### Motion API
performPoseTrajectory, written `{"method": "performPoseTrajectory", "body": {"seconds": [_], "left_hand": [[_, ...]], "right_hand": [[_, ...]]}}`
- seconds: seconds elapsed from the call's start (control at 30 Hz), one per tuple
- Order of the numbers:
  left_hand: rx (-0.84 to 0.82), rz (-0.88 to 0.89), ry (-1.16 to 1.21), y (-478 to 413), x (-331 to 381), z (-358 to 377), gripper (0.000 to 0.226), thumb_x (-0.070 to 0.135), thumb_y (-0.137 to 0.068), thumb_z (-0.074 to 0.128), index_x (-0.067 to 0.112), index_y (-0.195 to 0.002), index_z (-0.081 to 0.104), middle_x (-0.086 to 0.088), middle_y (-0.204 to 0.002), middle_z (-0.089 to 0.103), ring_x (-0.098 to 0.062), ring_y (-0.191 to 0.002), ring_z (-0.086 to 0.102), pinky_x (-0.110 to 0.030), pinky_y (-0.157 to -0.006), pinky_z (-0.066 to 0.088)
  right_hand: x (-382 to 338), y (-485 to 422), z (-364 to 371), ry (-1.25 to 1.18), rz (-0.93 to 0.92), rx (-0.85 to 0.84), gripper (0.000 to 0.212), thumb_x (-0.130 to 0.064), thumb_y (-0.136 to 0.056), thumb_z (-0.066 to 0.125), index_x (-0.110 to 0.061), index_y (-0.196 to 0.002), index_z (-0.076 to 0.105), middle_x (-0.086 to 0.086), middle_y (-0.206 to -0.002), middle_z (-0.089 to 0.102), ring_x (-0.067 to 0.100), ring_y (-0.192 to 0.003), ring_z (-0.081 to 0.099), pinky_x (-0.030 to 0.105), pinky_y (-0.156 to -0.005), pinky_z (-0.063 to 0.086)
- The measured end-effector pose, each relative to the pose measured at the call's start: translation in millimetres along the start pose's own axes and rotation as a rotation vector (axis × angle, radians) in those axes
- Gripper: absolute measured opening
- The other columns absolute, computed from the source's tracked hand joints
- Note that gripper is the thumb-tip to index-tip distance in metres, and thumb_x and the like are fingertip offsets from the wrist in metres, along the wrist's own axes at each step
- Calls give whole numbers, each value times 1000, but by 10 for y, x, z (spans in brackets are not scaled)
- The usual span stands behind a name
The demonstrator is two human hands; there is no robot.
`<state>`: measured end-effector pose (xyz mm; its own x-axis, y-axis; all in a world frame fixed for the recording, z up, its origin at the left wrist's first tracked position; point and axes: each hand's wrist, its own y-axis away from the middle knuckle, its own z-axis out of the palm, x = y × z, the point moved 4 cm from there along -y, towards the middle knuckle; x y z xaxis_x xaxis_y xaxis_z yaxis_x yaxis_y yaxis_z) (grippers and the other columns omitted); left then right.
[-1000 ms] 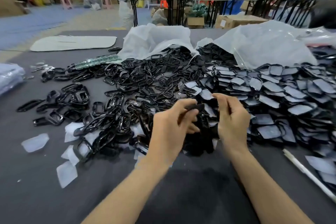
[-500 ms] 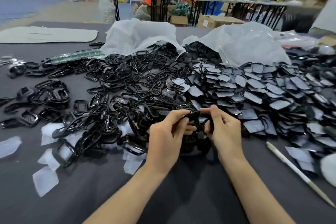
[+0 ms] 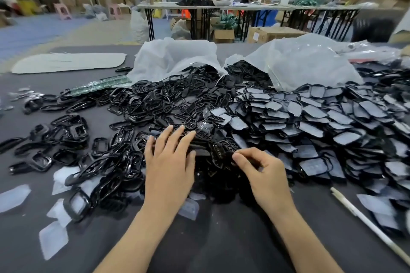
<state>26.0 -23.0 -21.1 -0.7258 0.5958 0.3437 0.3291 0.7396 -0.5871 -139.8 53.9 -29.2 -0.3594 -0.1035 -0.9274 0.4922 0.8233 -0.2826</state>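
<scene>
A big heap of black plastic parts covers the dark table point(image 3: 221, 239): ring-shaped frames point(image 3: 124, 139) on the left, slotted grille pieces point(image 3: 190, 115) in the middle, flat plates with pale film point(image 3: 315, 122) on the right. My left hand point(image 3: 170, 162) lies flat with straight fingers on the grille pieces in the middle of the heap. My right hand point(image 3: 264, 177) has curled fingers, its thumb and forefinger pinching a small black grille piece point(image 3: 224, 150) at the heap's near edge.
Peeled pale film scraps point(image 3: 53, 239) lie at the front left. Two open white plastic bags point(image 3: 177, 60) spill parts at the back. A white rod point(image 3: 368, 226) lies at the front right. Behind stand folding tables, cardboard boxes and a person.
My hands have come apart. The left hand let go of the piece both held and reached forward flat onto the heap. The right hand dropped lower with a piece. The camera tilted up.
</scene>
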Motion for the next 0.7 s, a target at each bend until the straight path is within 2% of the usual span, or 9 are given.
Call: {"method": "performPoseTrajectory", "body": {"seconds": [0.07,0.17,0.27,0.37,0.5,0.57,0.63,0.67,0.7], "left_hand": [[-170,-140,-83,14,-104,57,44,33,-98,50,27,-141,47,6,-146,47,-19,-145,27,-58,-115,3],[-230,-181,-104,47,-126,90,41,41,-97,46,34,-137,49,15,-142,48,-13,-144,24,-61,-112,-8],[-175,-172,-68,34,-66,55,29,35,-91,60,33,-120,62,15,-126,59,-15,-134,41,-65,-111,-4],[-99,-139,-5,38,-21,30,29,21,-89,66,25,-118,67,8,-116,65,-18,-116,56,-63,-113,0],[73,-63,145,-1,-4,-73,30,0,-88,64,13,-115,70,4,-98,71,-8,-89,62,-37,-122,-1],[135,-99,267,2,18,-110,43,0,-87,65,16,-127,62,19,-83,63,-12,-94,61,-24,-120,4],[160,-127,335,20,62,-119,52,5,-88,66,25,-135,55,31,-76,50,-11,-107,64,-25,-113,22],[165,-125,330,31,71,-118,52,7,-89,66,27,-135,55,30,-74,49,-7,-119,57,-29,-109,30],[174,-111,311,37,64,-118,50,7,-89,66,27,-133,56,26,-74,51,15,-119,27,-34,-106,34]], "right_hand": [[-35,2,-3,122,-94,34,19,-20,-83,72,-37,-75,68,-12,-90,66,-2,-98,53,2,-83,33],[-45,15,3,168,-140,83,17,-22,-83,72,-38,-80,68,-16,-90,64,2,-104,47,3,-85,30],[-24,23,-43,133,-129,131,23,-23,-85,70,-45,-83,65,-18,-82,66,3,-94,51,7,-79,37],[0,20,-62,81,-95,147,24,-20,-86,70,-43,-81,66,-16,-79,69,1,-83,59,9,-74,43],[46,16,-66,-18,-11,168,19,-19,-86,70,-39,-87,69,-16,-73,69,-1,-69,64,7,-65,44],[65,12,-68,-77,19,166,18,-18,-86,70,-36,-87,70,-11,-72,70,0,-59,60,10,-59,44],[73,11,-64,-110,30,158,18,-15,-86,69,-32,-84,69,-5,-70,70,2,-50,53,14,-53,44],[71,11,-59,-111,30,155,19,-13,-87,68,-32,-83,68,-4,-69,69,5,-48,51,16,-52,43],[67,10,-54,-106,26,152,21,-12,-88,67,-33,-84,67,-3,-68,68,7,-48,51,17,-51,43]]}}
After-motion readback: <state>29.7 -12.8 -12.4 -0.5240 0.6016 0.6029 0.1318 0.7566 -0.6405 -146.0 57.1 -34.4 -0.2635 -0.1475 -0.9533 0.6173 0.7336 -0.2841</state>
